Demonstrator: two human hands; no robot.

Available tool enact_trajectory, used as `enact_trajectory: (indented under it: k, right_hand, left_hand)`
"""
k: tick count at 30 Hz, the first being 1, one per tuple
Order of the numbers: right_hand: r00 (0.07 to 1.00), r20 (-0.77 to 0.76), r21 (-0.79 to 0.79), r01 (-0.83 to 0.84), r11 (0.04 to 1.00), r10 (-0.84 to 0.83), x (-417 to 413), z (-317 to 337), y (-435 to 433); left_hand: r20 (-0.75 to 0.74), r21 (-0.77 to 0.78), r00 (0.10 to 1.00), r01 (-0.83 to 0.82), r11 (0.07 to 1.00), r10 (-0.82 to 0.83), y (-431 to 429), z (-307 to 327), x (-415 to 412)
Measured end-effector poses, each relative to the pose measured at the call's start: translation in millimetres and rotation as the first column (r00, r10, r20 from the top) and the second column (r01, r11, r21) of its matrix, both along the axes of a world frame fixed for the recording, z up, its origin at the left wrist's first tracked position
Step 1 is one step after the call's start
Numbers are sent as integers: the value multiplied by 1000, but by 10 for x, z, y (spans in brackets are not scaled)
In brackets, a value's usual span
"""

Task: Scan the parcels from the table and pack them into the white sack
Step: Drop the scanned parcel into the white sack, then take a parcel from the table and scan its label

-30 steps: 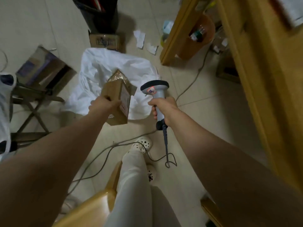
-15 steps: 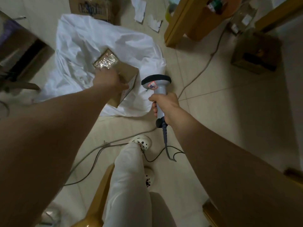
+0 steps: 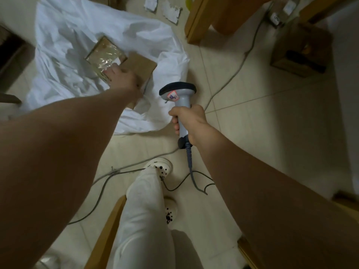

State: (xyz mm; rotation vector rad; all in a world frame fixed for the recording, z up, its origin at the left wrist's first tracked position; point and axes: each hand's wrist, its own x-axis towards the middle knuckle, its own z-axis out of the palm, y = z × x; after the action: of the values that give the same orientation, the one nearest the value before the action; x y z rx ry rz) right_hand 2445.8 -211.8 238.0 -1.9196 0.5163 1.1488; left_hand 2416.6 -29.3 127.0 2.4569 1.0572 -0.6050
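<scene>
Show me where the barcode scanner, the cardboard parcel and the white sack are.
barcode scanner (image 3: 181,101), head view, on its grey neck below the dark head.
cardboard parcel (image 3: 140,66), head view, on its plain brown face.
white sack (image 3: 64,45), head view, on crumpled fabric left of the parcel.

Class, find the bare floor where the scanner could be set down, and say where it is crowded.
Bare tiles lie right of the scanner, between the grey cable and the brown box. Crowded: cables by the shoes, and the white sack.
</scene>
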Motion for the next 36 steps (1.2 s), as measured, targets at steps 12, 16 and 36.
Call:
enact_trajectory:
  k: [12, 16, 36]
  right_hand:
    - [991, 38, 23, 127, 992, -128, -237, 867, -311]
    - [969, 101, 89, 215, 973, -223, -403, 1643, -459]
    - [485, 529, 335, 635, 696, -697, -1148, 4645, -2674]
  left_hand:
    - [57, -88, 953, 302, 949, -297, -600, 1180, -294]
    - [94, -38, 922, 379, 925, -374, -915, 2110, -365]
    - [586, -81, 583, 734, 675, -563, -3383, 5409, -109]
